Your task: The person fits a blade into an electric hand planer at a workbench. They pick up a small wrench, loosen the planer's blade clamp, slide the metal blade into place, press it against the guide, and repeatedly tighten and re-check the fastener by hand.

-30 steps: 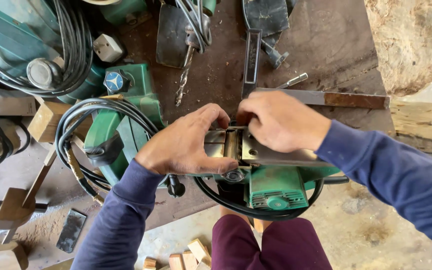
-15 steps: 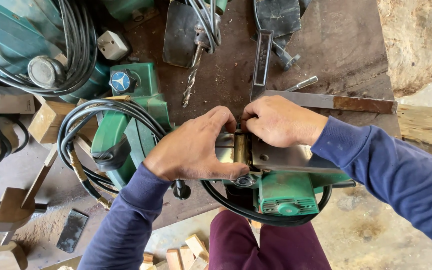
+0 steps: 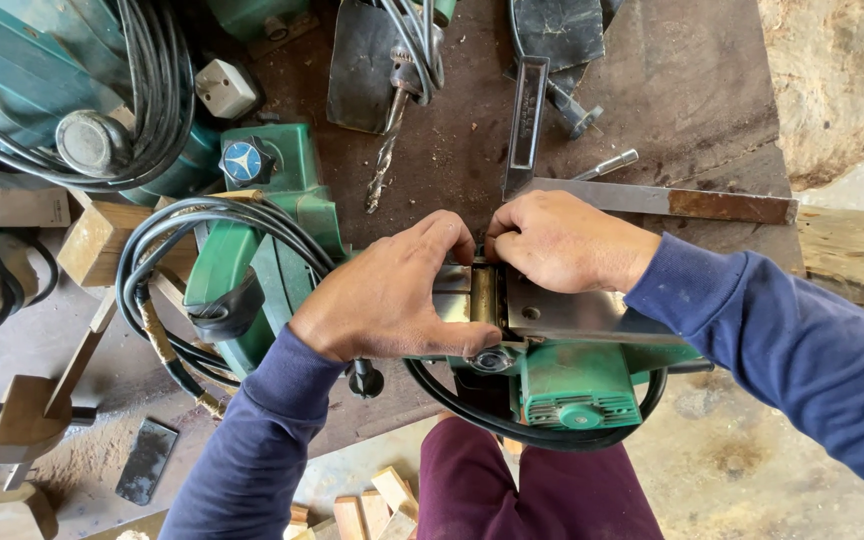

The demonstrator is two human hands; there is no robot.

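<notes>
A green electric planer point(image 3: 562, 375) lies upside down at the near edge of a brown metal table point(image 3: 692, 90), its steel sole plate facing up. My left hand point(image 3: 392, 295) is clamped over the left half of the sole, thumb by the cutter drum. My right hand point(image 3: 562, 240) rests on the right half, fingertips pinched at the drum slot between the plates. What the fingertips grip is hidden. The planer's black cable point(image 3: 512, 425) loops under its body.
A second green power tool point(image 3: 252, 250) with coiled black cable sits to the left. A drill with a twist bit point(image 3: 387, 160), a flat steel bar point(image 3: 662, 200), a metal file point(image 3: 527, 120) and wooden blocks point(image 3: 97, 240) lie around. Wood offcuts point(image 3: 372, 510) lie on the floor.
Both hands have stayed on the planer's sole. My right hand's fingers have closed in tighter at the drum slot, and the view has shifted slightly.
</notes>
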